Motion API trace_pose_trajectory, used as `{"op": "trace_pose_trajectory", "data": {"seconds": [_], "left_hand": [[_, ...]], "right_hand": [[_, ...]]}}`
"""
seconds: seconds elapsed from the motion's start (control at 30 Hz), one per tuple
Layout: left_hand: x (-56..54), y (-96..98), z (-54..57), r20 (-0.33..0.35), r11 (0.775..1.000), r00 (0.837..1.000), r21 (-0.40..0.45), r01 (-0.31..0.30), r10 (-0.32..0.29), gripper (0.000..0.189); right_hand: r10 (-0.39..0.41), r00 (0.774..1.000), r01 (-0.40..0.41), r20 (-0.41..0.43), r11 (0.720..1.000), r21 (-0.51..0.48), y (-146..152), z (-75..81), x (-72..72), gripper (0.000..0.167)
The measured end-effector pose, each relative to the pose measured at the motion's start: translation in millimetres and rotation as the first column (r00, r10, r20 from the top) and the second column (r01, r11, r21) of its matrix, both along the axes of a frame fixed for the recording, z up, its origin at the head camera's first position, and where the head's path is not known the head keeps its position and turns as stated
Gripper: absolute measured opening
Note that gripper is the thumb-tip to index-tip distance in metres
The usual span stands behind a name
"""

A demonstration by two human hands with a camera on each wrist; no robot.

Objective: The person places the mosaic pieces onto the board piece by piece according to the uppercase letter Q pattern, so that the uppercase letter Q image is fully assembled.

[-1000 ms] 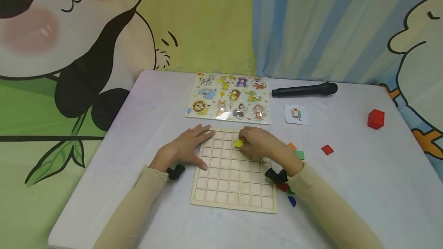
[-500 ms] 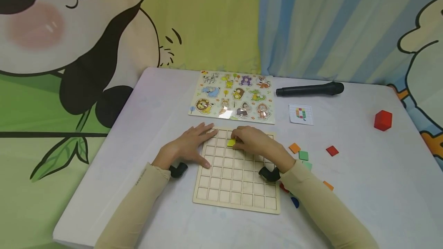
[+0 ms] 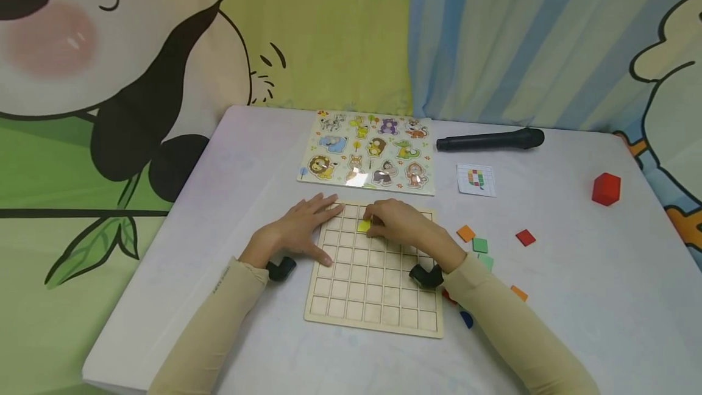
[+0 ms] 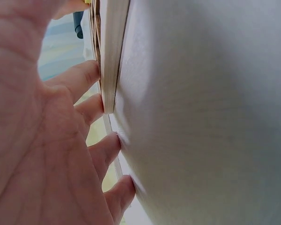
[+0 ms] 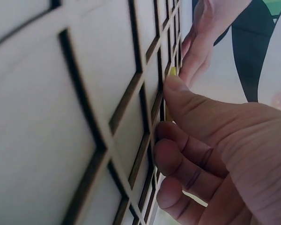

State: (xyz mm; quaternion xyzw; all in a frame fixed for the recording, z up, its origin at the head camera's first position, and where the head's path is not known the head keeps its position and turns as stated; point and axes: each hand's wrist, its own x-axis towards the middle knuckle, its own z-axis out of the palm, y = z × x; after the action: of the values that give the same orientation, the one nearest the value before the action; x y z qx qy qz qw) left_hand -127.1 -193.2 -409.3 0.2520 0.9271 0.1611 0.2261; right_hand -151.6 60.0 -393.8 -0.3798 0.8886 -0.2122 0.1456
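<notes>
Placement seems in hand: right fingers [image 3: 377, 208] pinch yellow tile [image 3: 362, 225] at grid board [image 3: 374, 313], left fingers [image 3: 329, 213] spread; next likely needs flat seating, then release.

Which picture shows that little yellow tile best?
The head view: the yellow tile shows its broad face, partly hidden by the right hand. Right wrist shows only slivers around the thumb; left wrist, a mere speck at the top edge.

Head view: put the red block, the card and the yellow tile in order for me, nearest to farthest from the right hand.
1. Yellow tile: at the tips of the right hand.
2. Card: ahead and to the right.
3. Red block: far out to the right, past the card.
</notes>
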Motion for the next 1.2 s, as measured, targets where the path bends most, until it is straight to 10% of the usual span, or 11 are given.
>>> {"op": "trace_pose_trajectory", "data": {"seconds": [0.6,0.97,1.2], "left_hand": [[-1.2,0.5,1.3,0.003,1.0,1.0,0.014,0.01,-0.01,0.114],[0.3,-1.8,-0.1,-0.001,0.999,1.0,0.034,0.003,-0.003,0.115],[0.4,-1.7,1.0,0.005,0.999,1.0,0.042,0.004,-0.004,0.115]], "right_hand": [[-0.019,0.999,0.021,0.043,0.999,-0.033,5,-4.2,0.4,0.021],[0.041,0.983,-0.048,-0.177,0.998,-0.037,7,-3.6,7.9,0.014],[-0.024,0.986,0.025,-0.165,1.0,0.005,11,7.3,18.3,0.013]]}}
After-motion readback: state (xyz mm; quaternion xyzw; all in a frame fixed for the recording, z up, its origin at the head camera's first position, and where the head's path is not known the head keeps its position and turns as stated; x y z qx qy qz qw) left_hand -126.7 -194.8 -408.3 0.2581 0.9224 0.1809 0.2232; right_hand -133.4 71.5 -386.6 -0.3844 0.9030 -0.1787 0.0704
